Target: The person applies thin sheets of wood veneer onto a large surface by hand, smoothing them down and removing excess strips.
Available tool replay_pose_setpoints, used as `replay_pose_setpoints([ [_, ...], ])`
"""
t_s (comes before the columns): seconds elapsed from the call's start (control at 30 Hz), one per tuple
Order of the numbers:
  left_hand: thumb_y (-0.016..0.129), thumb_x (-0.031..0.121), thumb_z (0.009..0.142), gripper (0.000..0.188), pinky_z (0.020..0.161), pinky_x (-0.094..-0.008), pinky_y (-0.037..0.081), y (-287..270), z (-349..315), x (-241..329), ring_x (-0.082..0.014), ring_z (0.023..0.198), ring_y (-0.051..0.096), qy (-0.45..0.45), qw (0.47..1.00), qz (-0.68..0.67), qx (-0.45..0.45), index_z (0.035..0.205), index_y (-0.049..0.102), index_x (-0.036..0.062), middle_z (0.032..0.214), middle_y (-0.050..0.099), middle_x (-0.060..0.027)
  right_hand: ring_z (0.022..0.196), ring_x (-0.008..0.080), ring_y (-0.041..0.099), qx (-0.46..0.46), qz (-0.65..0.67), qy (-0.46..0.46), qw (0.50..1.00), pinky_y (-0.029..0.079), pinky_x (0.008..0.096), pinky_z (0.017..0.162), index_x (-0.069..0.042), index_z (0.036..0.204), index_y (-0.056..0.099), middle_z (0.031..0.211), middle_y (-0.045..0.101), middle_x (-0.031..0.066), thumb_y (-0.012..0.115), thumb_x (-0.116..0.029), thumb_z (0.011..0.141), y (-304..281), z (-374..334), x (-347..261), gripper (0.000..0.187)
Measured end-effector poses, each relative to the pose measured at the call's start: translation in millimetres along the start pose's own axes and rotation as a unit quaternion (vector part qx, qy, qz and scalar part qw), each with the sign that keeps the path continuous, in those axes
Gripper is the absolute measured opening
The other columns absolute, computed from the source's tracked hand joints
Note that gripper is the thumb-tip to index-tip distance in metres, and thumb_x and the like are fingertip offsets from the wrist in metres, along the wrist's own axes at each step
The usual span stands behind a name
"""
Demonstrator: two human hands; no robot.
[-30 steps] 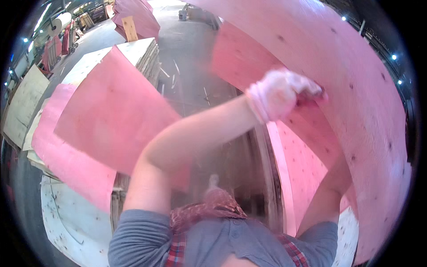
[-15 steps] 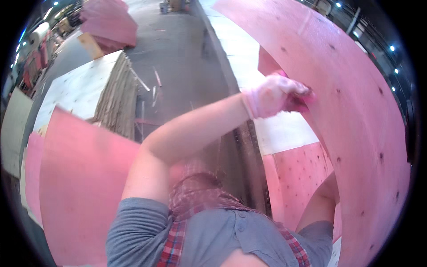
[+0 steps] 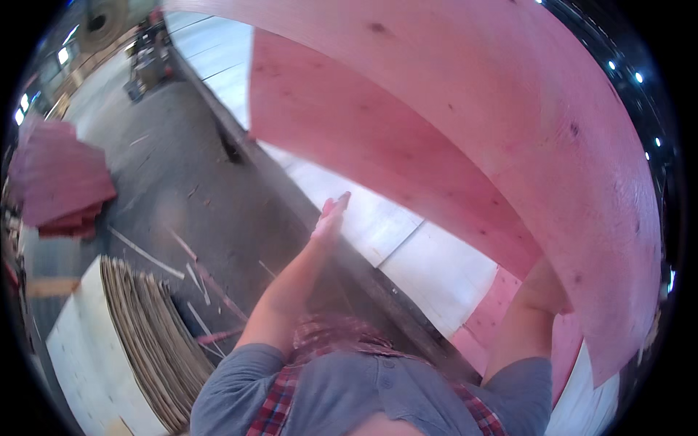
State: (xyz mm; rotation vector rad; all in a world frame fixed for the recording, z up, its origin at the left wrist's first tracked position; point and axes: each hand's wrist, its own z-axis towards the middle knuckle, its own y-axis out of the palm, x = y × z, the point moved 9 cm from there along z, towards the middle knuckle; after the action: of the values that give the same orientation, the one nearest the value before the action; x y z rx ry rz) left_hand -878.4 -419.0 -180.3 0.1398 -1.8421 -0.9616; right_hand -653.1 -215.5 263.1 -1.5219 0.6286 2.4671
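- Left hand (image 3: pixel 331 216) is raised in front of the person, fingers stretched out flat and together, gripping nothing; its tips come close under the lower edge of the big pink sheet (image 3: pixel 465 123), and whether they touch it cannot be told.
- Right hand (image 3: pixel 547 285) is up against the underside of that pink sheet near its right end; the sheet hides the fingers, so how far they are closed cannot be told.
- The pink sheet arches across the top and right of the view, over both arms, and blocks sight of whatever lies behind it.
- Beneath it runs a long pale bench (image 3: pixel 407 240) with a dark edge, seams showing between its panels.
- A second pink panel (image 3: pixel 502 305) lies on the bench beside the right forearm.
- On the grey floor (image 3: pixel 189 196) to the left lie thin wood strips (image 3: pixel 145 256).
- A stack of thin veneer sheets (image 3: pixel 156 341) stands at lower left.
- A pile of pink boards (image 3: pixel 58 182) sits further left, well apart.
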Motion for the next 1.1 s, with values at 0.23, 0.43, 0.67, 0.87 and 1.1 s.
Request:
replay_pose_setpoints([
  [0.23,0.041,0.063,0.08,0.061,0.08,-0.0448,0.043,22.2,110.4,43.3,-0.026,0.105,0.048,-0.002,0.988,-0.135,-0.081,0.122,0.039,0.0189,0.121,0.046,-0.0017,0.096,0.0239,0.054,0.059,0.05,-0.046,0.996,0.045,0.037,0.086,-0.002,0.117,0.042,0.113,0.049,0.0136,0.045,-0.035,0.088,-33.3,145.3,35.9,0.044],
  [0.43,0.031,0.057,0.086,0.059,0.078,-0.0413,0.047,-40.8,209.0,76.3,-0.0249,0.11,0.045,-0.09,0.991,0.03,0.091,0.131,0.03,0.0177,0.131,0.037,-0.0041,0.082,0.0221,0.057,0.221,-0.067,0.104,0.967,0.045,0.0326,0.08,0.0,0.099,0.057,0.093,0.059,0.013,0.039,-0.015,0.087,-153.5,242.2,226.3,0.026],
  [0.67,0.043,0.044,0.086,0.057,0.095,-0.0411,0.037,-134.4,316.8,68.6,-0.023,0.119,0.037,-0.191,0.965,0.128,0.123,0.133,0.029,0.0138,0.135,0.033,-0.0051,0.086,0.0203,0.054,0.194,-0.116,0.39,0.892,0.042,0.0319,0.078,0.001,0.097,0.058,0.09,0.06,0.0102,0.045,-0.035,0.087,-129.6,1.5,503.7,0.039],
  [0.87,0.05,0.052,0.08,0.046,0.046,-0.0208,0.041,-176.2,304.3,30.0,-0.0101,0.066,0.055,-0.319,0.939,0.089,0.089,0.108,0.051,0.0151,0.093,0.059,0.0001,0.093,0.026,0.054,0.558,0.296,0.359,0.687,0.047,0.0394,0.076,0.002,0.104,0.051,0.105,0.054,0.016,0.05,-0.038,0.084,-114.5,-214.8,482.8,0.045],
  [1.1,0.058,0.032,0.081,0.028,0.062,-0.029,0.05,-100.8,305.9,83.9,-0.0179,0.081,0.061,-0.274,0.956,0.095,0.029,0.102,0.055,0.0141,0.095,0.06,-0.0022,0.08,0.0219,0.056,0.683,0.212,0.117,0.689,0.046,0.035,0.067,-0.006,0.103,0.052,0.093,0.057,0.0066,0.053,-0.033,0.082,-173.6,-199.9,470.6,0.035],
])
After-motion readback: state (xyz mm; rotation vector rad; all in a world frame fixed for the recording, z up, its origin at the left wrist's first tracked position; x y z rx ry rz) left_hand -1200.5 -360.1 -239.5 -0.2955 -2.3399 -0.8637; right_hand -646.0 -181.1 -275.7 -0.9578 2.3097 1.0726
